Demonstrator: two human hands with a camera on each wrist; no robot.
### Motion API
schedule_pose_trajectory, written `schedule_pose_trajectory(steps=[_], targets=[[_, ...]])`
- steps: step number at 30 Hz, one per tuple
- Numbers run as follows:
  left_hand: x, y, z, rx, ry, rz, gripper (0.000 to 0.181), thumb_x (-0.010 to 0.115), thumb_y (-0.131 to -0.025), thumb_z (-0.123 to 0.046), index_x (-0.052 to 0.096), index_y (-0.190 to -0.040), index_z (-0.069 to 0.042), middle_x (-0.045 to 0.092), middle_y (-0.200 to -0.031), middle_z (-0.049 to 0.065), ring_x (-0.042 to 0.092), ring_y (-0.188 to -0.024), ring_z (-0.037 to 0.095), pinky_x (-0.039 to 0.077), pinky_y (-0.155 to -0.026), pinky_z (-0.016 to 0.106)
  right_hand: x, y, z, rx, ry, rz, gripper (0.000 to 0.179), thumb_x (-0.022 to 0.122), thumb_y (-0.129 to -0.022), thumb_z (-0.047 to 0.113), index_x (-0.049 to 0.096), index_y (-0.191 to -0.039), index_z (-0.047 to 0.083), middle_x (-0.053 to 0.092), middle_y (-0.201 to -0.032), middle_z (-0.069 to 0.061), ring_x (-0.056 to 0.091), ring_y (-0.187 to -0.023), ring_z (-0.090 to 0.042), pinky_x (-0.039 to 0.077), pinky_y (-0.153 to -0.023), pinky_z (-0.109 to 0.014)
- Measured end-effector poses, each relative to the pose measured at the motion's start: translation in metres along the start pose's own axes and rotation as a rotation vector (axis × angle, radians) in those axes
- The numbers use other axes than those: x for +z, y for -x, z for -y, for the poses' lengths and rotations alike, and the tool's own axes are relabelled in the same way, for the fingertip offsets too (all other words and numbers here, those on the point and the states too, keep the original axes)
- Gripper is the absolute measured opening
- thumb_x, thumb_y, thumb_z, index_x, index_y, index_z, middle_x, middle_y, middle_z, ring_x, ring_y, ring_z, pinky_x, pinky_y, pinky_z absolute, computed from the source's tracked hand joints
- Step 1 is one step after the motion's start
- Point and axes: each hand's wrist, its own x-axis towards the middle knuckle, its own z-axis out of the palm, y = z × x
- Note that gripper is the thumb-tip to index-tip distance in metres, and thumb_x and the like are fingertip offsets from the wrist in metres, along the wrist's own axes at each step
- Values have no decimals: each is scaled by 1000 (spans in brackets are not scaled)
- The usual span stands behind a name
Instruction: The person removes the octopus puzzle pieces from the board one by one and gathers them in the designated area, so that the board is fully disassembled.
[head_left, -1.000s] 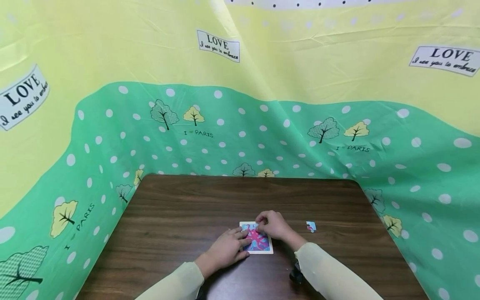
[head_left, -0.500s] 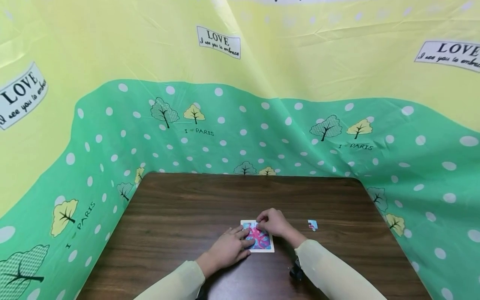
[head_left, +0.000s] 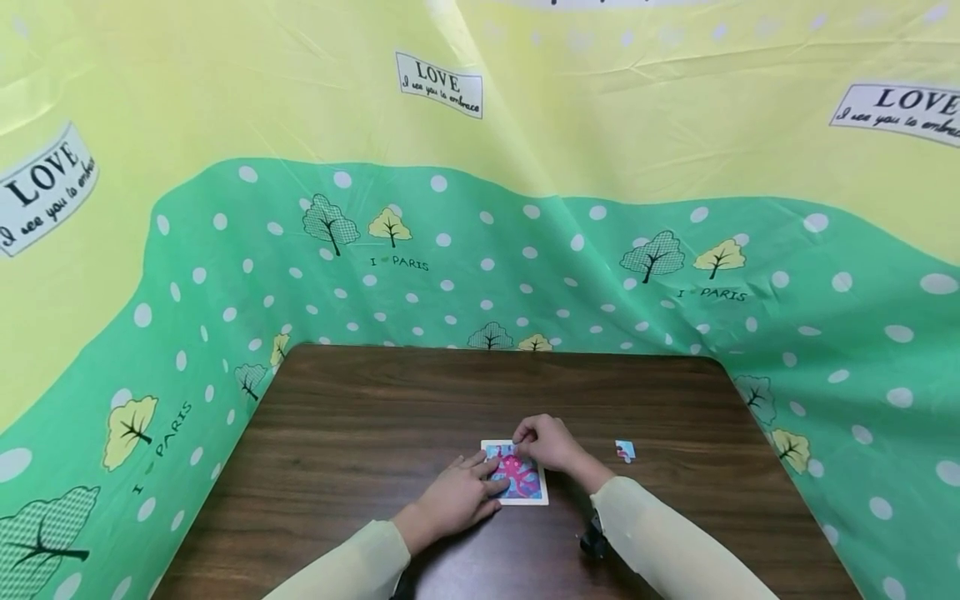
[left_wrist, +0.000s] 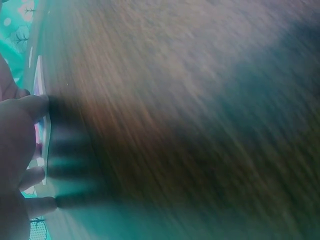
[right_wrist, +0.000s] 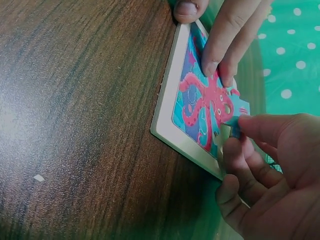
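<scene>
A small jigsaw puzzle in a white frame [head_left: 525,502] lies flat on the dark wooden table. Its picture, a pink octopus [right_wrist: 215,102] on blue, shows best in the right wrist view. My left hand [head_left: 453,498] rests on the puzzle's left side, fingers spread over the picture and border. At the far right part of the puzzle, my right hand [head_left: 553,444] pinches a blue puzzle piece [right_wrist: 234,131] between thumb and fingers. That piece sits right at a gap in the picture, partly hidden by the fingertips.
One loose puzzle piece [head_left: 625,451], blue and white with some pink, lies to the right of the right hand. A tiny pale chip [right_wrist: 39,178] is on the tabletop in the right wrist view. A green and yellow printed curtain [head_left: 480,250] surrounds the table.
The head view has shifted slightly. Both hands keep their places at the puzzle, the right fingers moving only a little, with more of the octopus's head now showing.
</scene>
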Motion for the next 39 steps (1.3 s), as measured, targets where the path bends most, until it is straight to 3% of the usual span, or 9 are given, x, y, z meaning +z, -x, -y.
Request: schedule_pose_trajectory(steps=[13,19,32,39], targets=[[0,2,-4,3,0,-20,42,57,-103,-44,63,-143,-31,53,-154,8,50,-142,36,49,-106,58,-16,6,-6,13,-55,-7,5,78,-90,13,75,-90,10,66,-81,1,60,-73,-14,50,-64,-29],[1,4,-3,12,-12,-41,43,58,-103,-45,63,-142,-31,54,-153,8,52,-141,36,50,-105,58,-31,7,-15,52,-77,5,7,76,-92,14,74,-88,10,66,-77,-1,63,-70,-21,50,-57,-31],[4,2,-2,-7,1,-12,43,56,-104,-44,61,-145,-32,52,-156,6,48,-144,34,47,-109,57,-78,11,-51,93,14,39,6,75,-92,9,74,-86,9,68,-78,-2,65,-71,-20,51,-61,-31],[5,2,-1,-11,-2,-16,43,56,-103,-45,61,-144,-33,52,-156,6,48,-144,33,47,-109,57,-93,14,-62,112,50,64,5,74,-92,8,74,-94,4,68,-79,-4,63,-69,-20,50,-58,-32]])
